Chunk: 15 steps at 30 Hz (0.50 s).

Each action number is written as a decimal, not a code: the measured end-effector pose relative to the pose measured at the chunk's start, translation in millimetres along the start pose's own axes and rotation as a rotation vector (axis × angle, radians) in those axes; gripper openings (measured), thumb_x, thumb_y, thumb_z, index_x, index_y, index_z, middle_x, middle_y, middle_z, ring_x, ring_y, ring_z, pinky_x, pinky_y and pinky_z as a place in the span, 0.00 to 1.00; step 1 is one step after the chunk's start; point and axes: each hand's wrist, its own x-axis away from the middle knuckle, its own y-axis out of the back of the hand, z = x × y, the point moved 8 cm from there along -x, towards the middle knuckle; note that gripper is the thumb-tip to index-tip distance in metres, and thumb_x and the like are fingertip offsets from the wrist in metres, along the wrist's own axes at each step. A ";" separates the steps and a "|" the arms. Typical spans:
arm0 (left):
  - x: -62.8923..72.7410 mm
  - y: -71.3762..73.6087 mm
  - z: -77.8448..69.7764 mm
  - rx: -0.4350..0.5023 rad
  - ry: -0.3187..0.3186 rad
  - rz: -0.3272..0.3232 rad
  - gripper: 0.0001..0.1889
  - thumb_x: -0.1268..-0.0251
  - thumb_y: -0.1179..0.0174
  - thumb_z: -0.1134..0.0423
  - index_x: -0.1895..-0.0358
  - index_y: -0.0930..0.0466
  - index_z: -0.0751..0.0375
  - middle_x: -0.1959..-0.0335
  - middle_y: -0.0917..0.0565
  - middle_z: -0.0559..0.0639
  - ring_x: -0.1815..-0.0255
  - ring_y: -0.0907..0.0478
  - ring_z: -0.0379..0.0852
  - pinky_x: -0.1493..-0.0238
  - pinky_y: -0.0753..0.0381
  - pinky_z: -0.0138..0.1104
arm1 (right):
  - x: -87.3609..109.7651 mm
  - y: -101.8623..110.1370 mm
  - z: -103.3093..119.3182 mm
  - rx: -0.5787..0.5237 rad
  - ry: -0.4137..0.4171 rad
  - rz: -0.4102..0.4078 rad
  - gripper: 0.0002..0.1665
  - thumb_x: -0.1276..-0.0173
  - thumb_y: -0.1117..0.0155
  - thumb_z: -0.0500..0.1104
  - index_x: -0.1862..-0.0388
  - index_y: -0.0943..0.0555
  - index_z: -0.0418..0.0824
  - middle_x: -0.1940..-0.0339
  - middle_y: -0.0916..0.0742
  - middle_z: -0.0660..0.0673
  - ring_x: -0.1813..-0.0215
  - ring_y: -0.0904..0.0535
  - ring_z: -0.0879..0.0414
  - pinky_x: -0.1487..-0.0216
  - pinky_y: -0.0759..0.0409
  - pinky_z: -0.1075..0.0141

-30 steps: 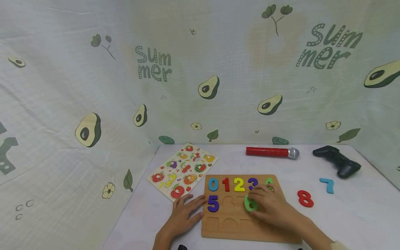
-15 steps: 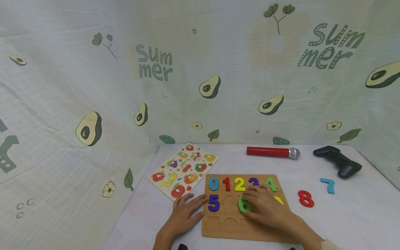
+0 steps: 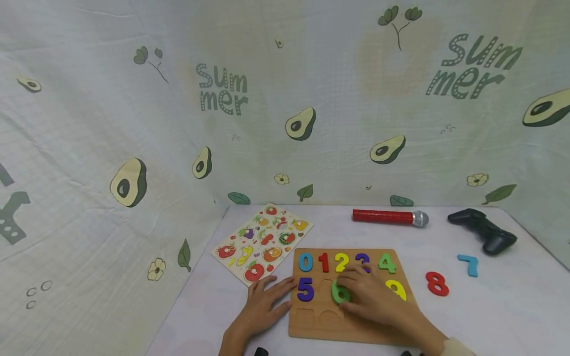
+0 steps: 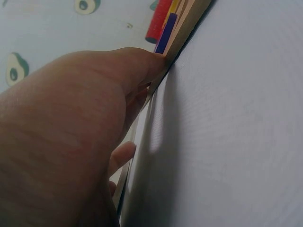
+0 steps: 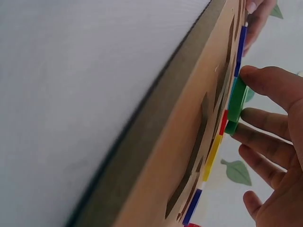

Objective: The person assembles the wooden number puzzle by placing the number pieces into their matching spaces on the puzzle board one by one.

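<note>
My right hand (image 3: pixel 378 299) pinches a green number 6 (image 3: pixel 335 292) between thumb and fingers, low over the second row of a wooden number board (image 3: pixel 307 332). In the right wrist view, the thumb lies on one side of the green 6 (image 5: pixel 236 104) and two fingertips on the other. An empty recess shows just left of the 6, beside the seated purple 5 (image 3: pixel 305 295). Resting at the board's left edge, my left hand (image 3: pixel 262 309) has its fingers spread. In the left wrist view, its thumb (image 4: pixel 142 64) touches the board's side.
Numbers 0 to 4 line the board's top row, and a yellow 9 (image 3: pixel 403 291) lies at its right. A red 8 (image 3: pixel 437 284) and blue 7 (image 3: pixel 472 267) are on the table. Behind are a fruit board (image 3: pixel 262 242), red toy microphone (image 3: pixel 383 216) and black game controller (image 3: pixel 483 231).
My right hand has slid left across the board with the green 6, uncovering the green 4 and the yellow 9. My left hand stays at the board's edge.
</note>
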 end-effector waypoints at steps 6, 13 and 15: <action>-0.2 0.7 -1.4 0.005 -0.007 0.001 0.26 0.25 0.52 0.40 0.26 0.33 0.32 0.25 0.35 0.33 0.25 0.47 0.58 0.34 0.57 0.63 | -4.7 -6.6 0.0 -0.017 -0.013 0.029 0.25 0.39 0.26 0.58 0.46 0.15 0.49 0.45 0.15 0.54 0.36 0.29 0.50 0.34 0.46 0.37; 0.9 0.1 -0.9 0.005 -0.013 -0.005 0.26 0.25 0.51 0.41 0.26 0.33 0.33 0.25 0.34 0.33 0.25 0.47 0.58 0.34 0.57 0.63 | -10.5 -13.6 -0.7 -0.044 -0.017 0.055 0.25 0.38 0.27 0.58 0.46 0.16 0.49 0.45 0.15 0.54 0.35 0.29 0.49 0.34 0.46 0.38; 0.9 0.7 -0.9 0.003 -0.011 -0.005 0.26 0.25 0.51 0.40 0.26 0.33 0.33 0.25 0.34 0.33 0.25 0.47 0.58 0.34 0.57 0.63 | -12.4 -14.8 -0.3 -0.048 -0.021 0.059 0.24 0.38 0.27 0.57 0.46 0.16 0.49 0.46 0.15 0.54 0.35 0.29 0.48 0.34 0.46 0.38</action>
